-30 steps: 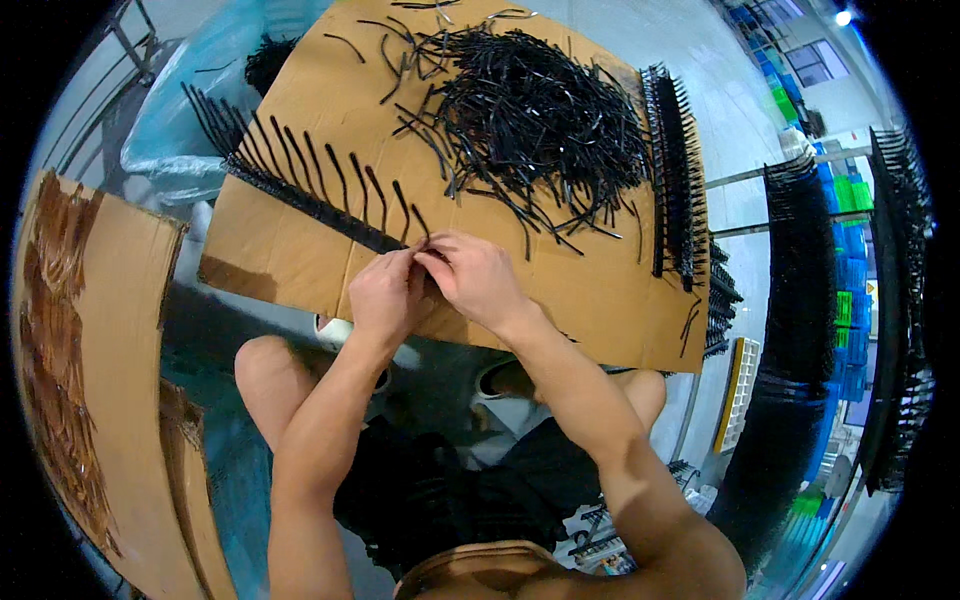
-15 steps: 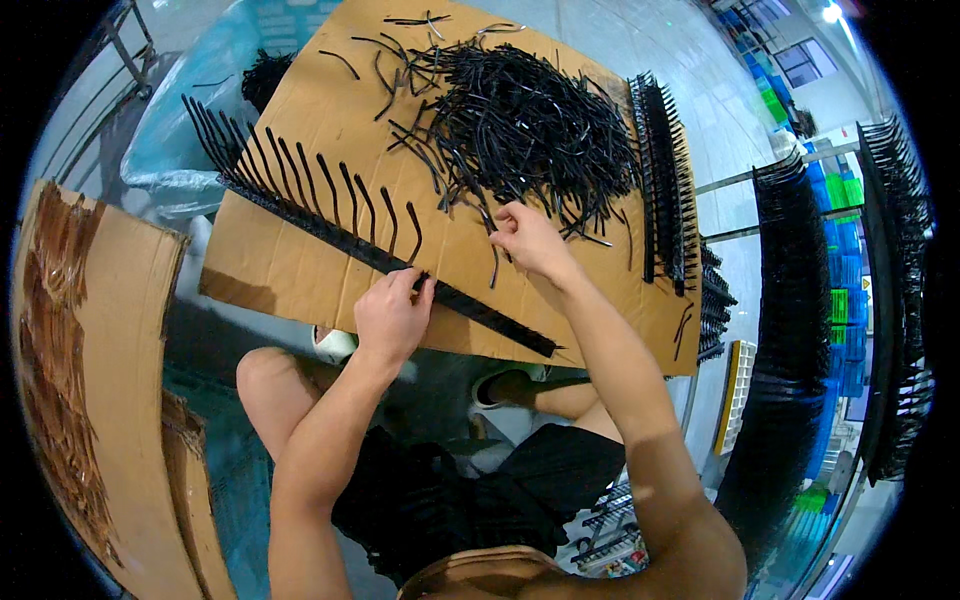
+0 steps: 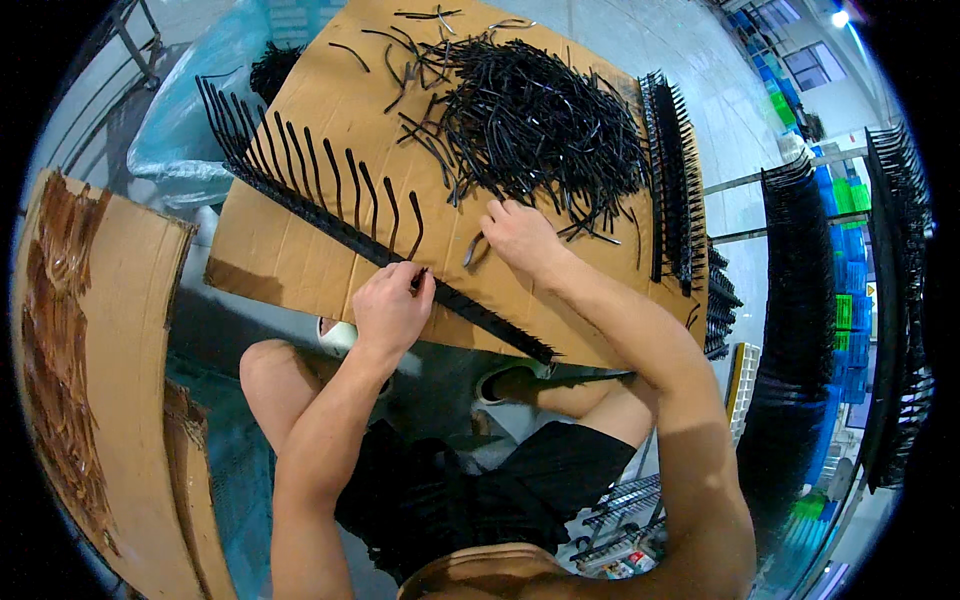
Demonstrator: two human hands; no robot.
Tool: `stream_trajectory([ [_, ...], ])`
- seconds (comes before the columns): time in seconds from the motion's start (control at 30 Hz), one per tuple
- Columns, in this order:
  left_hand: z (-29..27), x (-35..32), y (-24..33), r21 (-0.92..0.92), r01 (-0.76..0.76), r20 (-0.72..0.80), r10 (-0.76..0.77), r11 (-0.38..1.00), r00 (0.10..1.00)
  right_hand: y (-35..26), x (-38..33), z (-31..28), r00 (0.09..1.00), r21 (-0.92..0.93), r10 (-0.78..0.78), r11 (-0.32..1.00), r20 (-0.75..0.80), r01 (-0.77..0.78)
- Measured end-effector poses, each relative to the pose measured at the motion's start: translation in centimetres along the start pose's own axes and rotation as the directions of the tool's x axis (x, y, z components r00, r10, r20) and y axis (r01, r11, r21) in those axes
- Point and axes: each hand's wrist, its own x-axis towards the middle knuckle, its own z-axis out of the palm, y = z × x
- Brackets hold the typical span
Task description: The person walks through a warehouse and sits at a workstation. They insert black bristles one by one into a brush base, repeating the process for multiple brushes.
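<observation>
Black strip (image 3: pixel 365 246), judged light and fairly stiff, I pinch mid-length with the left hand (image 3: pixel 388 305), but cannot tell whether the right hand (image 3: pixel 522 238) grasps anything.

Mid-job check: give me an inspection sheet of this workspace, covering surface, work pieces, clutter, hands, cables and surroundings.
Surface: brown cardboard sheet, creased.
Work pieces: black strip lying diagonally, bent prongs standing along its left part; pile of black pieces; bristled strips at the right edge.
Clutter: stray pieces left of the pile.
Hands: left hand pinches the strip; right hand at the pile's near edge, grip unclear.
Cables: nothing seen.
Surroundings: blue plastic and stained cardboard left; hanging black strips right.
</observation>
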Motion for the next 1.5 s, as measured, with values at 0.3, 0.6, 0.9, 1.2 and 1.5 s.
stream_trajectory([
  [0.3,0.0,-0.1,0.2,-0.069,0.039,-0.005,-0.039,0.997,0.999,-1.0,3.1,-1.4,0.928,0.605,0.361,0.760,-0.088,-0.238],
  [0.6,0.1,-0.2,-0.4,-0.006,-0.104,-0.064,0.103,0.995,0.993,-6.3,0.9,-4.2,0.772,0.906,0.506,-0.367,0.385,-0.211],
  [0.9,0.1,0.0,-0.1,0.036,-0.125,0.009,0.125,0.991,0.992,-9.2,-0.2,-3.7,0.822,0.938,0.514,-0.340,0.246,-0.068],
  [1.2,0.1,0.0,-0.2,0.042,-0.156,-0.027,0.157,0.987,0.987,-8.8,-0.3,-3.3,0.847,0.935,0.468,-0.345,0.252,-0.088],
  [1.5,0.2,-0.2,-0.1,0.022,-0.147,-0.029,0.148,0.989,0.989,-8.6,-0.2,-3.1,0.853,0.929,0.457,-0.360,0.252,-0.081],
])
